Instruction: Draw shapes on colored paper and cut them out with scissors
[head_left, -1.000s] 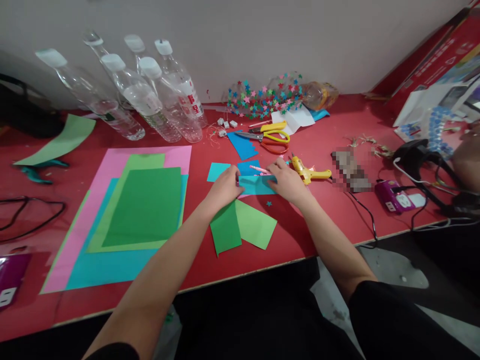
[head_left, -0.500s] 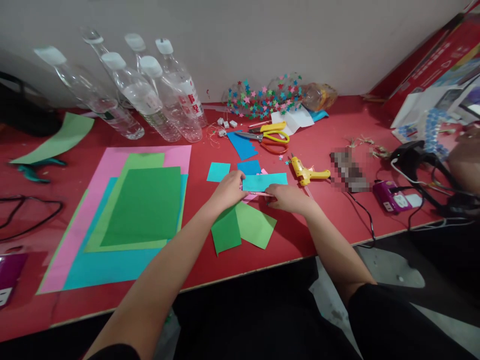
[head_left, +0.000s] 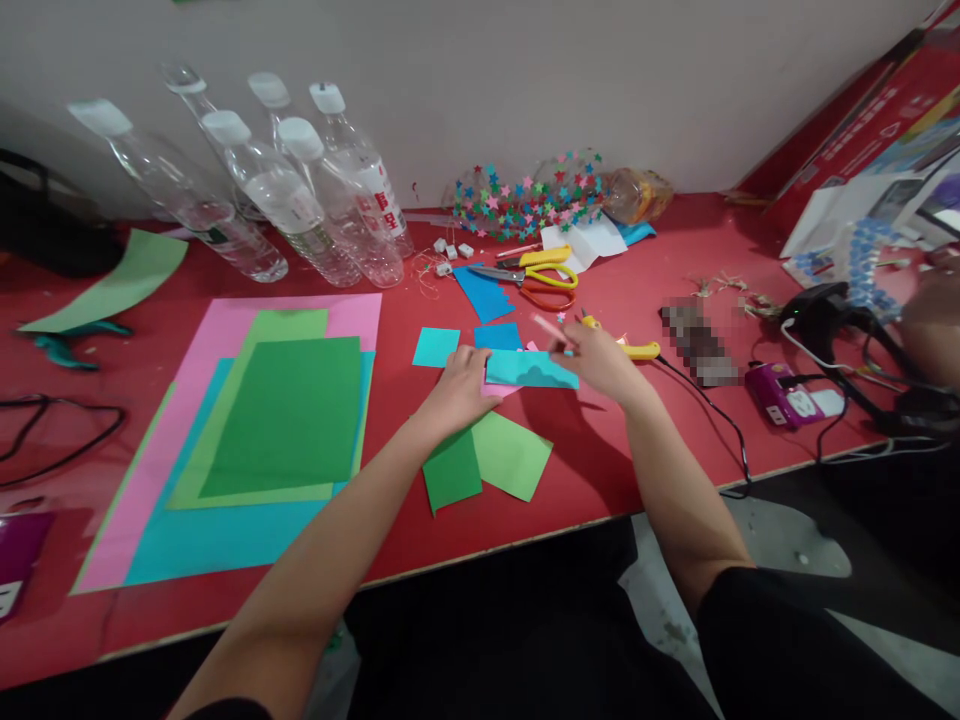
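My left hand (head_left: 466, 388) rests at the left end of a light blue paper strip (head_left: 529, 369), its fingers closed on that end. Above the strip's right end, my right hand (head_left: 592, 358) pinches a thin pink stick (head_left: 550, 326), slightly blurred. Pink paper shows a little under the strip. A light blue square (head_left: 436, 347) and a darker blue piece (head_left: 496, 337) lie just beyond. Nearer the table edge are a dark green piece (head_left: 454, 475) and a light green piece (head_left: 514, 455). The yellow glue gun (head_left: 641, 351) is partly hidden behind my right hand.
Large coloured sheets (head_left: 289, 415) lie at left, with plastic bottles (head_left: 300, 200) behind them. Scissors (head_left: 551, 277) and a star-covered bottle (head_left: 525, 200) are at the back. A purple power strip (head_left: 780, 395) and cables lie right, near another person's hand (head_left: 934, 310).
My right hand has lifted from the strip's near edge and moved up and right with the pink stick. My left hand has shifted slightly on the strip.
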